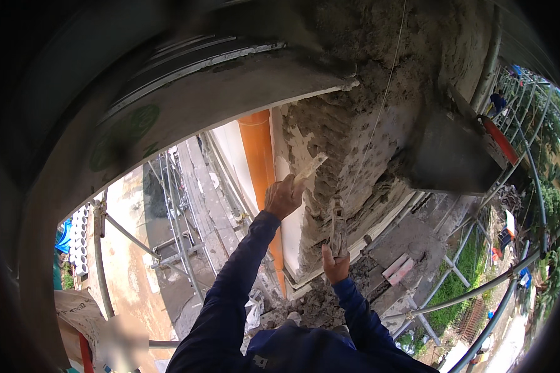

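Note:
My left hand point(284, 198) is raised at the edge of a wall and closed around a pale, flat strip point(311, 166). The strip points up and to the right, against or close to the rough wet mortar point(336, 149). Lower and to the right, my right hand point(336, 264) grips a long, narrow, mortar-smeared hand tool point(338, 230), held upright near the mortared face; its exact kind is unclear. A thin string point(389, 84) runs down the mortared face toward that tool. Left of the mortar are a bare white wall strip point(295, 230) and an orange vertical band point(257, 146).
A concrete ledge point(230, 93) juts out overhead at left, and a dark flat panel point(454, 155) at right. Scaffold pipes point(473, 286) stand on both sides, with ground far below. Mortar lumps point(317, 308) and small boards point(399, 268) lie underfoot. A sack point(78, 308) is at lower left.

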Tool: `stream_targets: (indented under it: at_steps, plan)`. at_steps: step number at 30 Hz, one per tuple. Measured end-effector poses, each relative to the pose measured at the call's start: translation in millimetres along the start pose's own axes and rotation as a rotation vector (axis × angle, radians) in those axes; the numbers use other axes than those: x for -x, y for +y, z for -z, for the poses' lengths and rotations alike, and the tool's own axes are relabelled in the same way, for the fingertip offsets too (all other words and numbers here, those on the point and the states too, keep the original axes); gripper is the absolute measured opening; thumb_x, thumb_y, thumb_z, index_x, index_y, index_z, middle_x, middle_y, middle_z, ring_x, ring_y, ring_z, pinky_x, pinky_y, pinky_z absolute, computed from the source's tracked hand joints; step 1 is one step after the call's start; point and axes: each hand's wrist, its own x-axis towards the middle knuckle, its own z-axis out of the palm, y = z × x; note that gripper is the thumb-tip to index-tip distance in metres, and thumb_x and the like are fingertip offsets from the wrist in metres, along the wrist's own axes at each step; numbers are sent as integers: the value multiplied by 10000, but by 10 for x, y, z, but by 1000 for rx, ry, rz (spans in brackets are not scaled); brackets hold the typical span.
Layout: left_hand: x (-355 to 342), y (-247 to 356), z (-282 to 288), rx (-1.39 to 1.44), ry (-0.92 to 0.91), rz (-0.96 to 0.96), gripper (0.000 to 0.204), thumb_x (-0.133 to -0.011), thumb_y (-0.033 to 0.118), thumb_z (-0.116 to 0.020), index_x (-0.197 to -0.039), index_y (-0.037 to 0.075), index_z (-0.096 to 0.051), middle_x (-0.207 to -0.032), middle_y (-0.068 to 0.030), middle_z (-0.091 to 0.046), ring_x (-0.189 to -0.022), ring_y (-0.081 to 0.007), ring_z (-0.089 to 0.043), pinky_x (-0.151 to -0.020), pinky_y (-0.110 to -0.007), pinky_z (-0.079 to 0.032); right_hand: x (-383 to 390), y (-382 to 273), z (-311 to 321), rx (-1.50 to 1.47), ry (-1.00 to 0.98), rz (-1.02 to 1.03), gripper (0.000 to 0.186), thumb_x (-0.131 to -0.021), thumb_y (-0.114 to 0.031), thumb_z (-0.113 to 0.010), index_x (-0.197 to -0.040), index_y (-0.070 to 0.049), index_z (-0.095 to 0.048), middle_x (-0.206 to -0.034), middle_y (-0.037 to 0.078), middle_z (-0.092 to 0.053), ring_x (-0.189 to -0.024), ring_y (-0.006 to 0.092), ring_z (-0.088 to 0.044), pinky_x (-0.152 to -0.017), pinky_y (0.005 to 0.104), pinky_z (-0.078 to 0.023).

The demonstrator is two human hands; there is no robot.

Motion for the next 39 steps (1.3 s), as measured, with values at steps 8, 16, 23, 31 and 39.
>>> stream_targets:
  at_steps: [8, 16, 23, 31, 39]
  plan:
    - [-261, 168, 130, -103, -21, -176, 309, -907, 313, -642, -830, 25, -560, -510, -171, -534, -467, -388, -564, -446, -467, -434, -101, -300, 266, 89, -131, 37, 386, -963, -357, -578, -1059, 17, -601, -693, 93, -588, -547, 188, -560, -517, 336, -442]
    - [-363, 308, 289, -189, -64, -125, 364, -922, 344, -628, -786, 18, -544, -538, -205, -551, -516, -419, -592, -450, -480, -451, -633, 379, -100, -314, -221, 199, 569, -916, -569, -590, -1058, -19, -561, -698, 76, -535, -464, 153, -471, -424, 310, -403]
    - [-357, 206, 250, -173, -69, -77, 420, -926, 373, -634, -703, 35, -522, -486, -180, -504, -465, -389, -566, -436, -452, -431, -600, -208, -65, 74, -43, 146, 498, -914, -450, -645, -1098, 9, -592, -637, 131, -575, -510, 241, -582, -512, 359, -469]
    - [-425, 154, 319, -51, -118, -59, 452, -938, 381, -609, -686, 16, -518, -523, -217, -507, -513, -436, -554, -474, -488, -422, -1072, -352, -112, 176, -142, 40, 510, -950, -418, -600, -1122, 61, -571, -788, 172, -615, -661, 263, -622, -586, 355, -492]
    - [-456, 220, 341, -110, -125, -10, 443, -940, 397, -596, -714, 17, -557, -539, -218, -541, -521, -431, -577, -490, -497, -449, -861, -285, -141, -708, -187, 427, 396, -977, -356, -566, -1037, 35, -597, -764, 155, -614, -645, 246, -610, -579, 379, -507]
